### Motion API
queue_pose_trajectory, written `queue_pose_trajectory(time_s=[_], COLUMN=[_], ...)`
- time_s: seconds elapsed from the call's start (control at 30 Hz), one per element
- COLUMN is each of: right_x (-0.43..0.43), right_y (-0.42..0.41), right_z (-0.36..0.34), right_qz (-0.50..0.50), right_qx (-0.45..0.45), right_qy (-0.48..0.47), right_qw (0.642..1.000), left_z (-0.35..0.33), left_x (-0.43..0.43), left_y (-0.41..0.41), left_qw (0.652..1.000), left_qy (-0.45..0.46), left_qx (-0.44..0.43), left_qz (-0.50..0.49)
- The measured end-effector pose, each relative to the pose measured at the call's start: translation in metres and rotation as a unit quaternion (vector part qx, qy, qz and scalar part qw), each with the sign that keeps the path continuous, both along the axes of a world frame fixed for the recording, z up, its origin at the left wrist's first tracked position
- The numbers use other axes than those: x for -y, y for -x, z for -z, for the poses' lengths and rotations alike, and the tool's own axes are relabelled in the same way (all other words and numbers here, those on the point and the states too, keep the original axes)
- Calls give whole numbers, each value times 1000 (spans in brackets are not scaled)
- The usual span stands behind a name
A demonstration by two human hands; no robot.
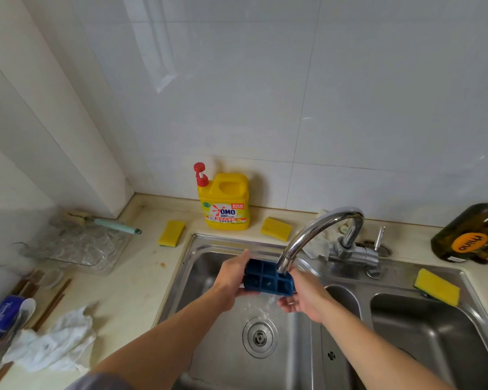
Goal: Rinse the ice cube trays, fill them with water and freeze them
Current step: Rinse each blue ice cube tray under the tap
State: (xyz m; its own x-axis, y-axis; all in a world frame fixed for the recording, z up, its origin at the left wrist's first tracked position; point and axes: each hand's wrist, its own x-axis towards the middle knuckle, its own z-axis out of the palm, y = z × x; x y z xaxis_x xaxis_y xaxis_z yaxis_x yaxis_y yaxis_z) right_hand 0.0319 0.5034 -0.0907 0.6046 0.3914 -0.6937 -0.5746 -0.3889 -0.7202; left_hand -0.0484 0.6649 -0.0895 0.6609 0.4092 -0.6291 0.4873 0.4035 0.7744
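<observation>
A dark blue ice cube tray (265, 280) with several square cells is held over the left basin of the steel sink (197, 266), right under the spout of the chrome tap (316, 232). My left hand (231, 277) grips its left end, thumb on the near edge. My right hand (304, 296) holds the right end from below and behind. Water splashes down from the tray toward the drain (259, 337).
A yellow detergent jug (226, 204) stands at the wall with yellow sponges (171, 233) (275, 228) beside it; a third sponge (436, 287) lies on the sink's right rim. A dark oil bottle (471, 235) stands at the right. A clear tray (79, 246), chopsticks and a white cloth (54, 342) are on the left counter.
</observation>
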Motion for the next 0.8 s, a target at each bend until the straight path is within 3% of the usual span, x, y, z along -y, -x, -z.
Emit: queue_pose_trajectory(time_s=[0.23, 0.57, 0.8], right_x=[21, 50, 58], right_y=[-4, -11, -13], right_z=[-1, -21, -14], right_qz=[0, 15, 55], right_qx=[13, 101, 108], right_qy=[22, 25, 13], right_qw=[1000, 995, 993], left_z=[13, 28, 29], left_x=[21, 54, 61], left_y=[-1, -21, -30], left_qw=[997, 984, 988], left_qy=[75, 176, 151], left_qx=[-23, -25, 5], left_qz=[-7, 3, 24])
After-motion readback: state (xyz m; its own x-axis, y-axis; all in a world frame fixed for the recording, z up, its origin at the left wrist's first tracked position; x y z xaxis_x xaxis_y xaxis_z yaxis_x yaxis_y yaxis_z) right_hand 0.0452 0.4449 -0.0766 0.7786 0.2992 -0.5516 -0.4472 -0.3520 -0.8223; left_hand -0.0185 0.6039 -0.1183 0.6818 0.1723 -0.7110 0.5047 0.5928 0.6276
